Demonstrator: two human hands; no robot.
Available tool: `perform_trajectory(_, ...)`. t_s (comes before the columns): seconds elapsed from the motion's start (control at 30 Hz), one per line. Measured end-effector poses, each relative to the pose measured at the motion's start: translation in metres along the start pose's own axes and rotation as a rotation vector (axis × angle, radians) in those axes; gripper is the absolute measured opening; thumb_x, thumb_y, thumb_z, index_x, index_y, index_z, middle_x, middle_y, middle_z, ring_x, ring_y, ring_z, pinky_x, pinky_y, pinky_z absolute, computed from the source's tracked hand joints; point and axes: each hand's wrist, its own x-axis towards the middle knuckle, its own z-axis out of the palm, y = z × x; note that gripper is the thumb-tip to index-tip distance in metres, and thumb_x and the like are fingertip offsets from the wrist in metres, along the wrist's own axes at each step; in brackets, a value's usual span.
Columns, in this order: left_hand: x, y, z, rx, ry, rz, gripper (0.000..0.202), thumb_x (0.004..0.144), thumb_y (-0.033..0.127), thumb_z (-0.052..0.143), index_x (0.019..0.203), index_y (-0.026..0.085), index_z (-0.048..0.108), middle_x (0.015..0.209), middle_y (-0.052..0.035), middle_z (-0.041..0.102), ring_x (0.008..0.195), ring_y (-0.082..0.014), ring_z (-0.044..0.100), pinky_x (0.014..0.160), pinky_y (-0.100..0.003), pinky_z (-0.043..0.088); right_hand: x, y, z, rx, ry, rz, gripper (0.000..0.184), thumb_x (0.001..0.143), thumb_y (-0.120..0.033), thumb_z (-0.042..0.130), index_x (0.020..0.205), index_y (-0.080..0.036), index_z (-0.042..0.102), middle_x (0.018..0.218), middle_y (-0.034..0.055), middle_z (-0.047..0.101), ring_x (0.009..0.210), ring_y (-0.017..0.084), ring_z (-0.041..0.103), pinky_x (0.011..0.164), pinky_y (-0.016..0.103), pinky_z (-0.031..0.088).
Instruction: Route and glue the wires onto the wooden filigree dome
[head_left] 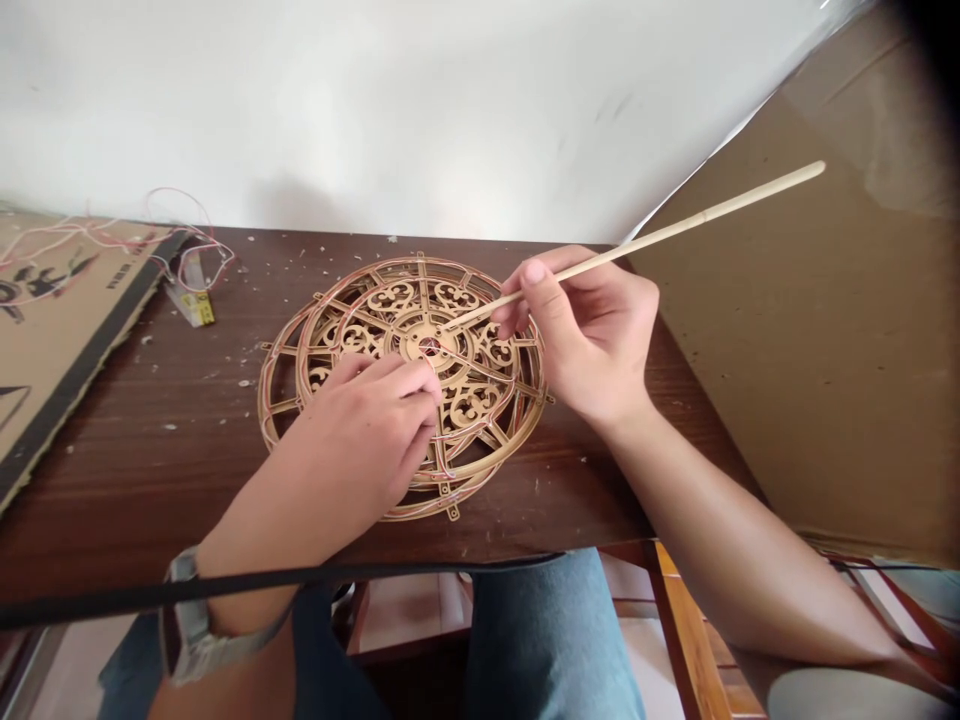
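A round, gold-coloured openwork frame [472, 405] with scrollwork, apparently in stacked layers, lies on the dark table. Thin red and white wires run around its rings and spokes. My right hand [592, 325] pinches a pale wooden chopstick [697, 215] between thumb and fingers. Its narrow tip touches or hovers just over the frame's centre hub, and the thick end points up to the right. Across the near left part of the frame lies my left hand [360, 440], fingers curled together by the hub. What those fingertips grip, if anything, is hidden.
At the left is a cardboard piece [75, 300] with loose wires [150, 240] trailing over it. A small yellow-labelled strip [193, 298] sits beside it. White crumbs dot the table [180, 440]. A white wall stands behind, and a large cardboard panel [817, 330] at the right.
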Motion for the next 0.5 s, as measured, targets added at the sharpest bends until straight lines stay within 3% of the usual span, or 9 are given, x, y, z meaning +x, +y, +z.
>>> perform_trajectory(0.2, -0.005, -0.004, -0.002, -0.075, -0.004, -0.077, 0.027, 0.121, 0.021, 0.042, 0.109, 0.019, 0.066, 0.123, -0.0091, 0.073, 0.118, -0.0279, 0.07, 0.106, -0.048, 0.047, 0.002, 0.0, -0.001, 0.009, 0.004, -0.008, 0.046, 0.111, -0.065, 0.078, 0.092, -0.023, 0.077, 0.078, -0.0005, 0.078, 0.06, 0.012, 0.07, 0.058, 0.03, 0.059)
perform_trajectory(0.37, -0.015, -0.018, -0.025, -0.099, 0.041, -0.107, 0.017, 0.122, 0.024, 0.047, 0.117, 0.023, 0.062, 0.13, -0.006, 0.071, 0.123, -0.023, 0.067, 0.108, -0.042, 0.045, 0.003, 0.001, -0.001, 0.029, 0.021, -0.029, 0.046, 0.111, -0.063, 0.08, 0.09, -0.023, 0.077, 0.076, -0.0006, 0.075, 0.062, 0.012, 0.071, 0.057, 0.029, 0.059)
perform_trajectory(0.5, -0.02, -0.017, -0.045, -0.093, 0.111, -0.159, 0.022, 0.122, 0.024, 0.043, 0.108, 0.025, 0.06, 0.124, -0.0034, 0.071, 0.116, -0.0212, 0.068, 0.1, -0.042, 0.047, 0.003, 0.003, -0.002, 0.006, 0.037, -0.018, 0.045, 0.111, -0.062, 0.08, 0.09, -0.023, 0.079, 0.077, -0.0004, 0.077, 0.062, 0.012, 0.072, 0.057, 0.028, 0.06)
